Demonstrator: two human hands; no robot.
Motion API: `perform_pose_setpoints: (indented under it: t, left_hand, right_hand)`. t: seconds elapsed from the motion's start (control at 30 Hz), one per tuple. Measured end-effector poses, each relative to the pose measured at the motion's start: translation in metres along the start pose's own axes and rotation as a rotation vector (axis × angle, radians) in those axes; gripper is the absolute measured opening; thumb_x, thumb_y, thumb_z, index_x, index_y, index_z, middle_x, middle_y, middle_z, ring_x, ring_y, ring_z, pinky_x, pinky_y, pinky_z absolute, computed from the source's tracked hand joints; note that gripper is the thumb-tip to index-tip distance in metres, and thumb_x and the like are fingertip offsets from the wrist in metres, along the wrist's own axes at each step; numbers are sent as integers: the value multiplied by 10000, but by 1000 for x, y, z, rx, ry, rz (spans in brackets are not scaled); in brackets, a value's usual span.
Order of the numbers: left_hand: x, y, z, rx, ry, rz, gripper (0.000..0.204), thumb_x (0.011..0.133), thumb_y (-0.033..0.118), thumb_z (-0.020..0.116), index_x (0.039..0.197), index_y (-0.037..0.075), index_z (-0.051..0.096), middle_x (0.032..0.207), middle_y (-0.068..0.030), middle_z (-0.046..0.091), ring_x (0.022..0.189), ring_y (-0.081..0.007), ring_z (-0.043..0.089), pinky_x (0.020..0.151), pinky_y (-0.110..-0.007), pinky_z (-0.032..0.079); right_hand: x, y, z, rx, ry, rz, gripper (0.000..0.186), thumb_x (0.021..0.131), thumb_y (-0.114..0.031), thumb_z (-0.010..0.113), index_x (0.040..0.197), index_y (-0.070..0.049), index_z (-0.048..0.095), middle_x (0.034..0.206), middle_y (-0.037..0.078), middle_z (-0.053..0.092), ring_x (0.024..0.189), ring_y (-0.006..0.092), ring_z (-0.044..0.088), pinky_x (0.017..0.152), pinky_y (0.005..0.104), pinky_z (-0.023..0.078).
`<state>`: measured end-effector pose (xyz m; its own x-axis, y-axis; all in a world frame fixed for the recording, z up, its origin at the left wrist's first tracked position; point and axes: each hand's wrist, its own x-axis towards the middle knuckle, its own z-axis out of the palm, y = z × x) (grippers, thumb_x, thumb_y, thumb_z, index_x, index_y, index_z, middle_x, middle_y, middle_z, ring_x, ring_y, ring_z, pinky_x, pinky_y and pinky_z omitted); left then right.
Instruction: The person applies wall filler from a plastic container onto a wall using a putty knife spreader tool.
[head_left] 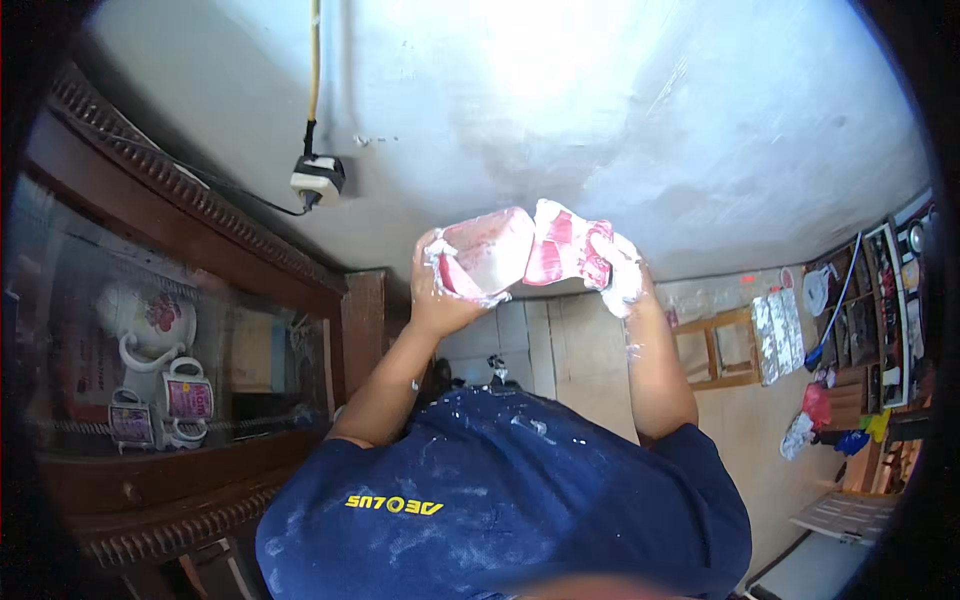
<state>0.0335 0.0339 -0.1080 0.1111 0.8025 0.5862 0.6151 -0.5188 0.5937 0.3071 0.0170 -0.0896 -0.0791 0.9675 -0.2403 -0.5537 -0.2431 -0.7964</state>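
A white-flecked, dark-blue fabric shirt [545, 470] is filling my near view; farther off, the left hand [440, 308] is gripping a rounded, pinkish-white block [492, 248], and the white-smeared right hand [628, 280] is clutching a crumpled red-and-white piece [558, 243] just to its right.

White mugs [188, 398], brown cabinet [190, 476], corded socket [316, 182]

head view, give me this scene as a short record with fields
left hand: holds a boxy pink-and-white thing, kind unclear
right hand: holds a crumpled red-and-white wrapper or cloth
white smears: on both hands
shirt: dark blue, white-specked
cabinet: at left, mugs behind glass
socket: hanging from yellow cord
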Motion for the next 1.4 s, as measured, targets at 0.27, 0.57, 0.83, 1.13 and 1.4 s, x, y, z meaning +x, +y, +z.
perform_pose_setpoints:
  t: [0.27,0.57,0.83,1.13,1.4]
  left_hand:
    - [-30,12,-19,-93,22,-131,1084,422,387,933,1268,-13,385,1155,-158,510,1092,-289,520,959,-398,432]
    - [-57,-4,-36,-175,70,-115,979,451,285,923,1234,2,409,1158,-135,503,1051,-269,540,914,-383,455]
    - [-42,-36,-60,-281,61,-64,961,456,313,918,1222,4,428,1174,-152,480,1056,-296,528,905,-399,462]
    - [-29,-93,-74,-383,18,-82,965,461,281,922,1226,9,401,1156,-140,465,1066,-277,514,904,-398,460]
    - [-32,-131,-63,-642,-63,-166,938,471,264,920,1200,5,390,1118,-132,496,1030,-255,537,898,-397,464]
  right_hand:
    - [-8,-30,15,22,138,-171,208,886,-175,577,1058,-60,594,875,59,650,691,159,644,475,255,490]
    - [31,-44,69,74,318,-86,195,892,-300,501,826,-125,558,647,10,547,525,123,519,413,230,376]
    - [84,-163,179,155,256,-593,176,868,-182,530,856,-7,537,766,147,603,613,242,618,550,321,563]
    - [21,-88,209,-152,213,-831,274,895,-201,549,1076,4,559,912,101,632,739,195,621,594,314,513]
    - [39,11,105,-88,377,-309,256,907,-222,571,1093,-47,563,938,85,632,747,188,636,610,326,536]
